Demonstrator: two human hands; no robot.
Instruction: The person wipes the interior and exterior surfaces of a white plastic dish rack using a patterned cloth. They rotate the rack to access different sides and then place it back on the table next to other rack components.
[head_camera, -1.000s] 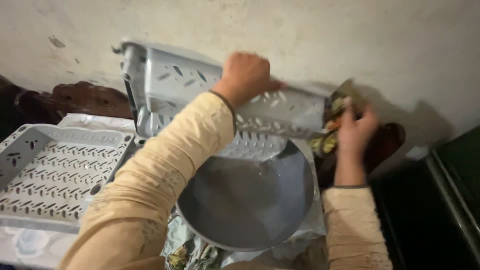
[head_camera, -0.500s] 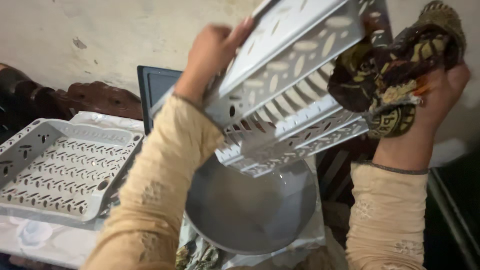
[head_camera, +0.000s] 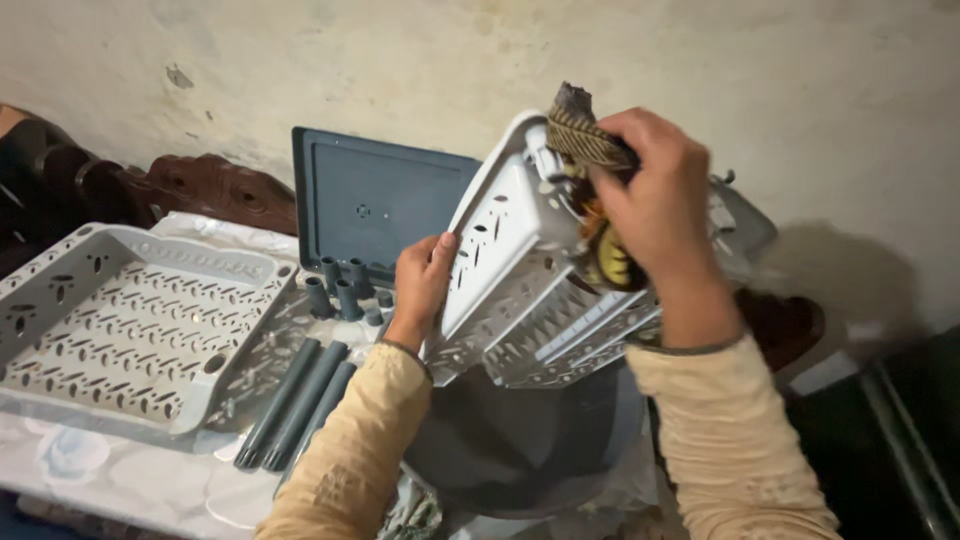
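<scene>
Both hands work on a tilted grey plastic tray above a round metal basin.

The left hand (head_camera: 422, 285) grips the perforated tray (head_camera: 520, 290) by its lower edge; the right hand (head_camera: 655, 200) is closed on a patterned, bunched cloth (head_camera: 590, 215) pressed against the tray's upper rim. Below the hands sits the smooth basin (head_camera: 520, 450). Left of the left hand lie ribbed dark grey tubes (head_camera: 295, 400) and a second slotted tray (head_camera: 120, 330); behind it a flat dark panel (head_camera: 375, 200) leans.
</scene>
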